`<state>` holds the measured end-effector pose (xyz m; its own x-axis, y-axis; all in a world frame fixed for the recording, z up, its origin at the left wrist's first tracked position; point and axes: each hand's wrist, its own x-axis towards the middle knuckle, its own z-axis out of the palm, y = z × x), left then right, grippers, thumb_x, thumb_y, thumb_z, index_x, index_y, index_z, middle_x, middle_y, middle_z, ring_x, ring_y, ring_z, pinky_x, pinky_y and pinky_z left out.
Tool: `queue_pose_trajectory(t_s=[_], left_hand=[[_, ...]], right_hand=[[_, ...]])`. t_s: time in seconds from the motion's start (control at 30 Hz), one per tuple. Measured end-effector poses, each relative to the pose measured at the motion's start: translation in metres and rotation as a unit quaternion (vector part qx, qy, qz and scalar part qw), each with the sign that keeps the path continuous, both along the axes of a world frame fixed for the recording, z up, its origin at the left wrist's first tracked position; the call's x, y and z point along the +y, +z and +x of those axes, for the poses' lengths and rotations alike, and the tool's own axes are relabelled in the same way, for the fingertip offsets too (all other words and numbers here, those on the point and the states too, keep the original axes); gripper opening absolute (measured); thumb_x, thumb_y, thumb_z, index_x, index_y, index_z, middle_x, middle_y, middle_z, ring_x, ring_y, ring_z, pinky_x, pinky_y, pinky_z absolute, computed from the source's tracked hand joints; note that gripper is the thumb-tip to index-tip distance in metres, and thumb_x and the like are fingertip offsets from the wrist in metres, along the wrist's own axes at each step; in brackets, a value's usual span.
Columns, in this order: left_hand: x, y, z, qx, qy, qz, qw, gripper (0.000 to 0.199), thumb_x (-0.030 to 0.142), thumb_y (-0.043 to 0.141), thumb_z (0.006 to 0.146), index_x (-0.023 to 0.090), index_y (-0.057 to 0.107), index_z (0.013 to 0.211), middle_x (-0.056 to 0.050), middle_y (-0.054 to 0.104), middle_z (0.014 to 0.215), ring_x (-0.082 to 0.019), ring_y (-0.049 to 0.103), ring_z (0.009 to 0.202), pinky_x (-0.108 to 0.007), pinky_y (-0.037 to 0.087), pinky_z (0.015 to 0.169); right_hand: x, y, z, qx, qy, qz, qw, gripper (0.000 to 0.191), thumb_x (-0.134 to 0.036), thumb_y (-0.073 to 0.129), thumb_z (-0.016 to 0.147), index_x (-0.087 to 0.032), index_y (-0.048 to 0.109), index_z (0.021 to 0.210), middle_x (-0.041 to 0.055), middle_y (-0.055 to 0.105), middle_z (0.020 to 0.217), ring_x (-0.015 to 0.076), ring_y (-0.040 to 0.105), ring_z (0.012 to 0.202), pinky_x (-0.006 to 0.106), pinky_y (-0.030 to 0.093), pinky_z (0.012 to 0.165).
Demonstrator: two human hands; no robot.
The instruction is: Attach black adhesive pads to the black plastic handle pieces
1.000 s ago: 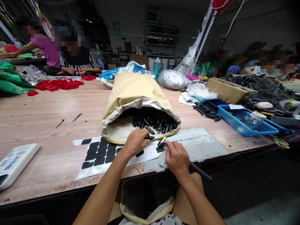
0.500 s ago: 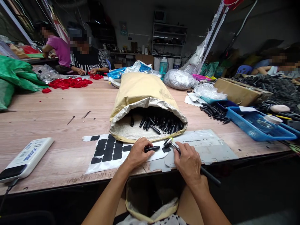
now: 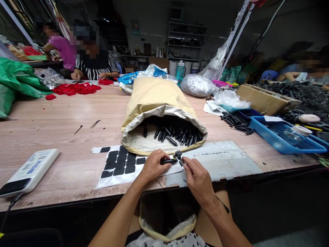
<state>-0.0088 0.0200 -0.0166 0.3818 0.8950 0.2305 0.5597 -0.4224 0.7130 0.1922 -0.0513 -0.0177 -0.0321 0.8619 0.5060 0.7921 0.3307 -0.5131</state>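
Note:
My left hand [image 3: 154,165] is closed on a short black pen-shaped tube [image 3: 168,161], holding it nearly level over the white sheet [image 3: 119,176] at the table's front edge. In my right hand [image 3: 199,176] is a small hammer [image 3: 178,154] with a round dark head, a bit of yellow on it and a metal neck. Its head is by the right tip of the tube; I cannot tell whether they touch. The hammer's dark handle runs back under my wrist. Just beyond my hands lies a tan sack [image 3: 159,97], its mouth facing me, with many black tubes [image 3: 185,134] inside.
Black square stickers [image 3: 120,161] cover the sheet's left part. A grey board [image 3: 226,161] lies to the right, a blue tray [image 3: 285,140] beyond it. At left is a white device [image 3: 31,171] with a cable. Two people sit behind red pieces [image 3: 77,88]. Another open sack [image 3: 167,236] is below.
My right hand has shifted left and turned, bringing the hammer head to the end of the tube. My left hand stays nearly in place. The view has shifted slightly.

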Motion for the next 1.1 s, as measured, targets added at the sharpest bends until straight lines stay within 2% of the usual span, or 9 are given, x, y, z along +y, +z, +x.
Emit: queue_pose_trajectory(t_s=[0.27,0.47,0.7,0.87,1.1], left_hand=[[0.002,-0.002,0.0,-0.007,0.001,-0.013,1.0,0.012,0.023,0.074,0.077,0.022,0.071,0.089,-0.002,0.065,0.09,-0.021,0.056,0.092,-0.034,0.042,0.084],[0.001,-0.001,0.0,0.0,0.006,-0.005,1.0,0.005,0.023,0.072,0.079,0.021,0.071,0.083,-0.001,0.06,0.084,-0.02,0.055,0.088,-0.032,0.042,0.079],[0.001,-0.004,0.0,-0.009,0.005,-0.002,1.0,0.01,0.025,0.073,0.08,0.022,0.073,0.09,-0.002,0.063,0.087,-0.021,0.056,0.089,-0.033,0.043,0.082],[0.001,-0.003,0.0,-0.009,0.009,-0.001,1.0,0.011,0.023,0.073,0.078,0.021,0.072,0.089,-0.002,0.064,0.086,-0.02,0.056,0.089,-0.033,0.043,0.082],[0.0,0.0,0.0,0.0,0.012,-0.02,1.0,0.016,0.022,0.074,0.075,0.022,0.074,0.092,-0.002,0.064,0.088,-0.021,0.056,0.091,-0.034,0.043,0.082]], right_hand=[[-0.007,0.018,-0.013,0.031,0.027,0.035,0.999,0.033,-0.024,0.045,0.101,-0.024,0.063,0.129,0.0075,0.067,0.099,0.018,0.064,0.09,0.032,0.053,0.084],[-0.009,0.011,-0.018,-0.026,0.032,0.008,0.999,0.036,-0.019,0.04,0.101,-0.024,0.063,0.129,0.0058,0.066,0.093,0.0168,0.064,0.087,0.027,0.052,0.08],[-0.008,0.013,-0.009,-0.011,-0.015,0.046,0.999,0.035,-0.019,0.045,0.1,-0.023,0.063,0.13,0.0063,0.067,0.096,0.0171,0.065,0.089,0.028,0.051,0.082],[-0.01,0.008,-0.007,-0.035,-0.013,0.017,0.999,0.035,-0.02,0.042,0.102,-0.024,0.064,0.128,0.0057,0.068,0.094,0.0171,0.065,0.089,0.028,0.051,0.083],[0.008,0.005,0.018,-0.061,-0.09,0.033,0.994,0.028,-0.024,0.049,0.099,-0.023,0.069,0.12,0.0046,0.069,0.098,0.0178,0.063,0.094,0.028,0.047,0.084]])
